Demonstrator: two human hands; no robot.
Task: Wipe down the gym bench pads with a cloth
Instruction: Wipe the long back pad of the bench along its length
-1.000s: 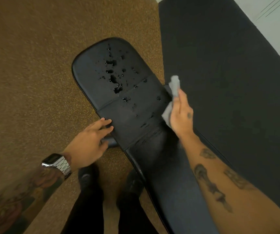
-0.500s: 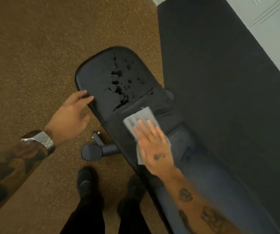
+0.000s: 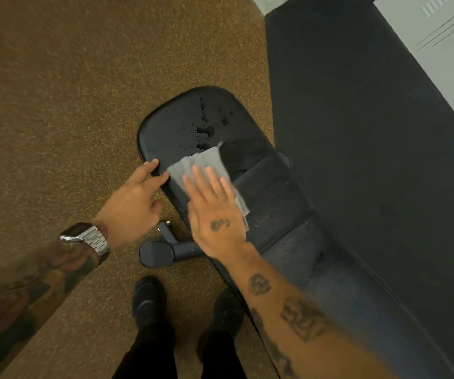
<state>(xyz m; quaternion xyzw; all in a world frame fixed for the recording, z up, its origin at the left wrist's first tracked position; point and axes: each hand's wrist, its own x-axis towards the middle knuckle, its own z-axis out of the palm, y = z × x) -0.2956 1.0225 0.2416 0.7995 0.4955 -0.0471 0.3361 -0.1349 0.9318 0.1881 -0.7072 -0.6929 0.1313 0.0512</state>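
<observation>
A black gym bench runs from the centre toward the lower right. Its rounded seat pad (image 3: 182, 119) carries several water droplets near its far end. The long back pad (image 3: 338, 285) looks dull and streaked. A grey cloth (image 3: 201, 162) lies flat on the near part of the seat pad. My right hand (image 3: 215, 212) presses flat on the cloth with fingers spread. My left hand (image 3: 135, 198) rests its fingertips on the seat pad's left edge, fingers apart and holding nothing.
Brown speckled floor (image 3: 70, 105) lies to the left, a black rubber mat (image 3: 371, 132) to the right, pale lockers (image 3: 444, 42) beyond it. A bench leg with a round end cap (image 3: 156, 253) sticks out left. My two black shoes (image 3: 146, 302) stand beside it.
My right hand has slid the cloth from the pad joint up onto the seat pad, wiping away some droplets. My left hand has stayed on the seat's left edge.
</observation>
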